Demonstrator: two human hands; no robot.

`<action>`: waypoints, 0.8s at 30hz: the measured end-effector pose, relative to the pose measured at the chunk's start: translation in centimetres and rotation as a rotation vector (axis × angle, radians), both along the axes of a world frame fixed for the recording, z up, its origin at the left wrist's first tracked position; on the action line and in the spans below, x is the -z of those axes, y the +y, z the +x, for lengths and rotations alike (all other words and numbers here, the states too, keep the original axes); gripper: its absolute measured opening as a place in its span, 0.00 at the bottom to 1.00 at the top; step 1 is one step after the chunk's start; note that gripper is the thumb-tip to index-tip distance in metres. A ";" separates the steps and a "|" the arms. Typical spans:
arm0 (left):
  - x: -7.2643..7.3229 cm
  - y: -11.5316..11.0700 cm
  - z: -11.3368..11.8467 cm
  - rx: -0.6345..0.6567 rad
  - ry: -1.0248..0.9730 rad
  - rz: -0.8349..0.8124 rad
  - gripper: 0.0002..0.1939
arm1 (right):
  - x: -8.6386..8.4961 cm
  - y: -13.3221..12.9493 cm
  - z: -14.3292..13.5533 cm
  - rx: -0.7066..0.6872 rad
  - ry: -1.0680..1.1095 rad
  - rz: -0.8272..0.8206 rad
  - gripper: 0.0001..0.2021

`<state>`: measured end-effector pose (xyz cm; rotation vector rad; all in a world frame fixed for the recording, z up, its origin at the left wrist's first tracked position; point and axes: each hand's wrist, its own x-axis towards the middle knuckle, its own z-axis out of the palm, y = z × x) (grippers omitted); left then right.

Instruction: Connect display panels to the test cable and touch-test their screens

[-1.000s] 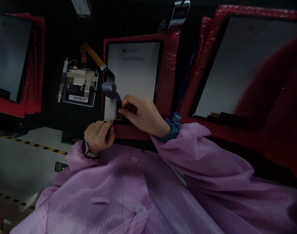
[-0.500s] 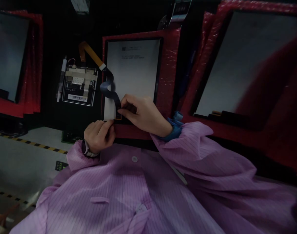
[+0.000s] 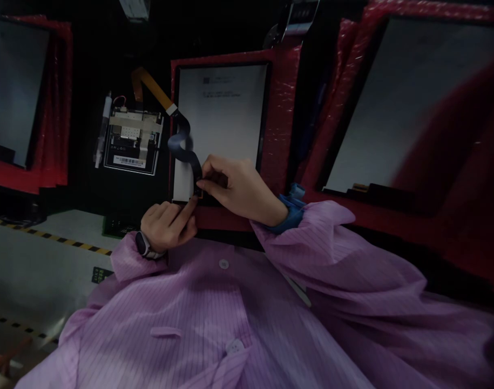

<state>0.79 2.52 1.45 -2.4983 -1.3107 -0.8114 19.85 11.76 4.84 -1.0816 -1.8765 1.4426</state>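
Note:
A dark flat ribbon cable (image 3: 184, 154) runs in a wavy curve down to the bottom edge of a display panel (image 3: 224, 121), which lies with its pale printed back upward. My right hand (image 3: 238, 186) is closed, thumb and index finger pinching the cable's lower end. From the left, my left hand (image 3: 168, 224) reaches in with its index finger stretched out. That fingertip touches the cable end at the panel's edge, while the other fingers curl and hold nothing. At its upper end the cable joins an orange flex strip (image 3: 155, 93) that leads to a small circuit board unit (image 3: 131, 140).
Red bubble wrap (image 3: 281, 113) lies under the panel. Another panel (image 3: 408, 102) rests on red wrap at right, and one more panel (image 3: 15, 81) at left. A white pen (image 3: 103, 129) lies beside the board unit. A metal device (image 3: 299, 19) stands at the back.
My left hand has shifted slightly right, and its index finger has straightened onto the cable's end. The right hand keeps its pinch in nearly the same place.

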 end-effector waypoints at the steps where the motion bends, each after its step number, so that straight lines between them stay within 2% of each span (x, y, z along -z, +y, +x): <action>1: 0.0 0.0 0.0 -0.002 0.002 -0.001 0.18 | 0.0 0.0 0.0 0.001 0.008 0.007 0.09; 15: -0.7 0.4 0.5 -0.031 0.001 -0.119 0.20 | 0.3 -0.2 -0.2 -0.004 0.002 0.024 0.04; 19: -0.6 0.3 0.4 -0.055 -0.001 -0.113 0.19 | 0.0 -0.6 0.0 0.141 0.030 0.081 0.10; 24: -0.7 0.4 0.2 -0.009 0.021 -0.082 0.16 | -1.9 -2.6 2.2 0.395 -0.035 0.213 0.11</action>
